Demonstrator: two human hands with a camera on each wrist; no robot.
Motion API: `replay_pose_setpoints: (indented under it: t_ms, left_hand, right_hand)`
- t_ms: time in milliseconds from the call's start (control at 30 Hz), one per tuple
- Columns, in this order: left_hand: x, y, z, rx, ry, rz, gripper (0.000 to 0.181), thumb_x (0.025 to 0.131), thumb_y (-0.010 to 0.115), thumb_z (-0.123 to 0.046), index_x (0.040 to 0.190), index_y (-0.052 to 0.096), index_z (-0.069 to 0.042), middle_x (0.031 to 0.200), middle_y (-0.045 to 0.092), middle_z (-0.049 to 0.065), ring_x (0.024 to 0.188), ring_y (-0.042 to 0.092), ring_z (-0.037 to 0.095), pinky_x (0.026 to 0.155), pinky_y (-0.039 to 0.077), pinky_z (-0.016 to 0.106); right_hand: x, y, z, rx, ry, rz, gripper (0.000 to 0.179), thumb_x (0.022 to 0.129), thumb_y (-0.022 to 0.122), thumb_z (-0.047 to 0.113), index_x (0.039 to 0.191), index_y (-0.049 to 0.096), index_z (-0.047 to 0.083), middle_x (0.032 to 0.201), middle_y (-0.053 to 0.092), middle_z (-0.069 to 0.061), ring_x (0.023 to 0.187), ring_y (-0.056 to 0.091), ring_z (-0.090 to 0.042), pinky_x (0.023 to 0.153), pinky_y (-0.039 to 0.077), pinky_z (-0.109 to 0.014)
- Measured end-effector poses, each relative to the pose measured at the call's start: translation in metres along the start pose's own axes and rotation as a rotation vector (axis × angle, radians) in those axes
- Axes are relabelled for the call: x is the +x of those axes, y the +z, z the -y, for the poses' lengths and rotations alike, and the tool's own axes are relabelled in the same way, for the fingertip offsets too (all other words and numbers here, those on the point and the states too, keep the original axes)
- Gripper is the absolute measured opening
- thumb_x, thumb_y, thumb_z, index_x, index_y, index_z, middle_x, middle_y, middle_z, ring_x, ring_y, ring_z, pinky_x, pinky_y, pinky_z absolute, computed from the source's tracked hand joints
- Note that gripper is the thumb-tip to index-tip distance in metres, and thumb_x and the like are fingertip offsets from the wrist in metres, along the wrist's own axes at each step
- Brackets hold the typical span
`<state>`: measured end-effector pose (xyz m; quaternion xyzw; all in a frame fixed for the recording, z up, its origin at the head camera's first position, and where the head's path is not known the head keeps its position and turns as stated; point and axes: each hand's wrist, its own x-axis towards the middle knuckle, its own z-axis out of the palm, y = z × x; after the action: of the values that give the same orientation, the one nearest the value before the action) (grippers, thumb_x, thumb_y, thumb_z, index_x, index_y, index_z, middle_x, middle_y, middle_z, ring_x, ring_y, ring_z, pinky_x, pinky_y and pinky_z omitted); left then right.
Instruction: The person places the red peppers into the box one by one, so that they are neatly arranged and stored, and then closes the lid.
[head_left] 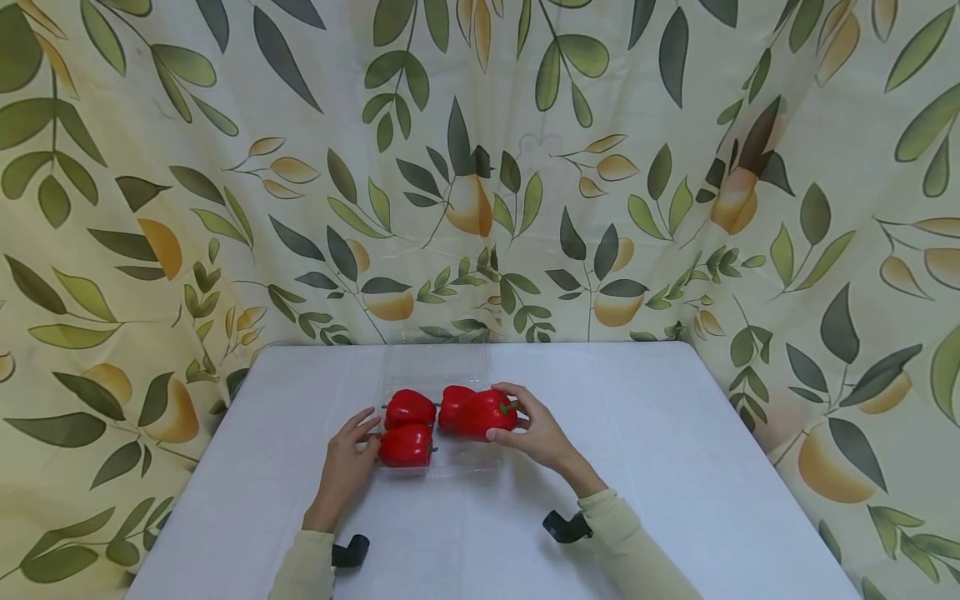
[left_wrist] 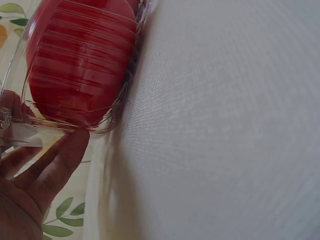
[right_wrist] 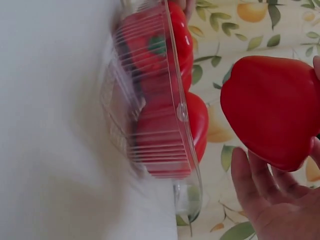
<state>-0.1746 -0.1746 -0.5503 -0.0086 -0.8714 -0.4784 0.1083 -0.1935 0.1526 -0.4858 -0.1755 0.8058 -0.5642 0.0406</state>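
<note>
A clear ridged plastic container (head_left: pixel 468 461) stands on the white table with red bell peppers in it. Two of them, a rear pepper (head_left: pixel 409 409) and a front pepper (head_left: pixel 406 447), fill its left side. Behind the held one shows another pepper (head_left: pixel 453 403). My left hand (head_left: pixel 347 467) holds the container's left edge, a fingertip (left_wrist: pixel 80 140) against the outer wall. My right hand (head_left: pixel 542 435) grips a bell pepper (right_wrist: pixel 270 110) between thumb and fingers, its green stem toward the palm. In the right wrist view this pepper is raised above the container's rim.
The container's clear lid (head_left: pixel 435 360) lies folded back behind it. The white table (head_left: pixel 645 433) reaches back to a leaf-and-fruit patterned curtain (head_left: pixel 525 208). Black wrist mounts (head_left: pixel 567 527) sit by both sleeves.
</note>
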Motion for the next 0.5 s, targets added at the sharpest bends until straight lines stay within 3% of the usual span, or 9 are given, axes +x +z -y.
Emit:
replay_pose_setpoints:
  t_ms: [500]
  left_hand:
    - [0.000,0.001,0.001,0.002,0.017,-0.009,0.038,0.093,0.061,-0.010,0.131,0.063,-0.007,0.145,0.053,0.007,0.104,0.070,0.026,0.073,0.061,0.026]
  right_hand:
    - [0.001,0.014,-0.002,0.008,0.038,0.016,0.082,0.071,0.086,0.021,0.142,0.044,0.016,0.140,0.052,-0.005,0.123,0.054,-0.028,0.094,0.057,-0.046]
